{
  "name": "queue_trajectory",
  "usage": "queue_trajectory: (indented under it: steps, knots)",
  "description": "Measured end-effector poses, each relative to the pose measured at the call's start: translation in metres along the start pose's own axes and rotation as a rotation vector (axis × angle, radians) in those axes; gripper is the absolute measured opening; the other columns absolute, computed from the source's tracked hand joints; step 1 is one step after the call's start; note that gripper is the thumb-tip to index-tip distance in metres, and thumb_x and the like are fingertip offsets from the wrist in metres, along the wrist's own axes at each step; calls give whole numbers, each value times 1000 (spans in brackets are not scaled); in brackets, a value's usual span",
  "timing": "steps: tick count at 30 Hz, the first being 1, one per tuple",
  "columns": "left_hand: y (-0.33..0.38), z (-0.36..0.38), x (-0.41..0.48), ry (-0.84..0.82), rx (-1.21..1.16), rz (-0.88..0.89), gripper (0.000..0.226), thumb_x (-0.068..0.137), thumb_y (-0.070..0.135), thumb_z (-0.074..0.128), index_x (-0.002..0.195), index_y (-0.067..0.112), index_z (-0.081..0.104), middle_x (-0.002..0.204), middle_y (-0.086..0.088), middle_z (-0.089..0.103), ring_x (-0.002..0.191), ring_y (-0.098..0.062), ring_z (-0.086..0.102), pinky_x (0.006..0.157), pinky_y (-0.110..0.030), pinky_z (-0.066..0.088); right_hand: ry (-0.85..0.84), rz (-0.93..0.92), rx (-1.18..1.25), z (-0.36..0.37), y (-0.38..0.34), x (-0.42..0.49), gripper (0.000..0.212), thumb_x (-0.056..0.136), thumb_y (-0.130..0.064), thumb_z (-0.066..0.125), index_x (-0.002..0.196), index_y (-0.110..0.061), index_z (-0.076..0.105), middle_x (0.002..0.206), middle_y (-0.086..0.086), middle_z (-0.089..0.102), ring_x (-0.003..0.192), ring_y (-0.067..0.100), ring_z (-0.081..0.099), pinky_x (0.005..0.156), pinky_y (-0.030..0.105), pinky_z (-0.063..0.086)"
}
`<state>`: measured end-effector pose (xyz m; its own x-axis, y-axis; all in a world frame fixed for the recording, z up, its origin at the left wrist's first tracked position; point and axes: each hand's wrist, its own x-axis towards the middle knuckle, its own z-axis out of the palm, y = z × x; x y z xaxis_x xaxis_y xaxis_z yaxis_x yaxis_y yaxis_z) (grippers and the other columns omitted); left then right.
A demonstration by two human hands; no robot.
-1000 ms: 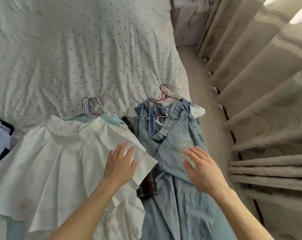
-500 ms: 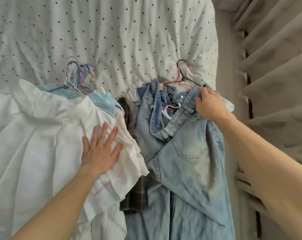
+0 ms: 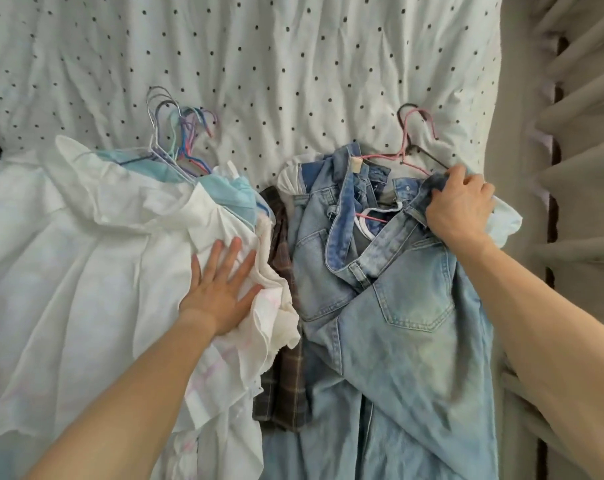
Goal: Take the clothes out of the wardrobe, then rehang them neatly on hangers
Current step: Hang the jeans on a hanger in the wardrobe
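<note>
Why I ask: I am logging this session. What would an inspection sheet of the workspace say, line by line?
Surface: bed with a wrinkled white dotted bedspread.
Job's things: light blue jeans piled on the right, pink hanger at their top; white garment on the left, over a pale blue garment; bundle of wire hangers at its top.
Clutter: plaid garment between the two piles.
Grippers: left hand flat on the white garment, fingers straight; right hand grips the jeans' waistband.
Cables: nothing seen.
Surroundings: beige curtain right of the bed.
</note>
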<state>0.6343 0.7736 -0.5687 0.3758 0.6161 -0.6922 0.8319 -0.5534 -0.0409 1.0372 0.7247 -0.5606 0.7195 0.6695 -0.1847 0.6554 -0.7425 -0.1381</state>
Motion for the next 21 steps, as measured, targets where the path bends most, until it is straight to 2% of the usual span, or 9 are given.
queue_trajectory:
  steps: [4, 7, 10, 12, 15, 18, 21]
  knots:
    - [1, -4, -3, -24, 7, -23, 66, 93, 67, -1, 140, 41, -39, 142, 11, -56, 140, -22, -44, 114, -54, -23, 148, -18, 107, -15, 7, -16, 33, 101, -23, 43, 125, -2, 51, 123, 27, 47, 112, 45, 41, 93, 53, 35]
    - [7, -15, -9, -61, -49, -36, 67, 97, 67, 10, 143, 45, -34, 145, 13, -52, 143, -20, -39, 119, -54, -17, 256, -34, 249, -34, 12, -43, 32, 100, -23, 47, 122, -2, 57, 118, 26, 49, 106, 44, 44, 93, 49, 35]
    - [20, -38, -24, -66, -202, -28, 73, 99, 62, 29, 154, 42, -15, 160, 9, -34, 152, -22, -18, 123, -52, 0, 335, -53, 415, -57, 17, -86, 26, 93, -15, 57, 117, -6, 63, 112, 24, 52, 102, 43, 46, 94, 49, 38]
    - [25, -58, -45, 21, -397, 25, 76, 99, 49, 47, 159, 35, 3, 166, 5, -15, 154, -25, 3, 123, -47, 13, 389, -70, 462, -74, 18, -120, 25, 88, -7, 64, 112, -7, 66, 106, 22, 54, 99, 41, 48, 92, 44, 37]
    - [28, -88, -87, 280, -568, 143, 83, 94, 36, 62, 158, 31, 10, 166, 0, 1, 152, -23, 11, 122, -37, 17, 449, -52, 471, -100, 16, -174, 27, 81, -2, 71, 107, -8, 69, 100, 17, 56, 93, 36, 48, 86, 42, 37]
    - [30, -122, -125, 485, -520, 333, 92, 88, 36, 70, 158, 29, 12, 164, -4, 10, 151, -19, 11, 120, -34, 17, 476, -4, 477, -133, 11, -228, 26, 80, -1, 76, 104, -10, 71, 100, 11, 57, 91, 34, 49, 84, 40, 39]
    - [35, -165, -159, 585, -294, 557, 88, 90, 44, 66, 159, 28, 13, 165, -1, 13, 150, -18, 14, 120, -37, 18, 528, 15, 443, -171, 2, -284, 27, 77, -1, 79, 102, -11, 72, 99, 7, 57, 88, 30, 48, 81, 42, 42]
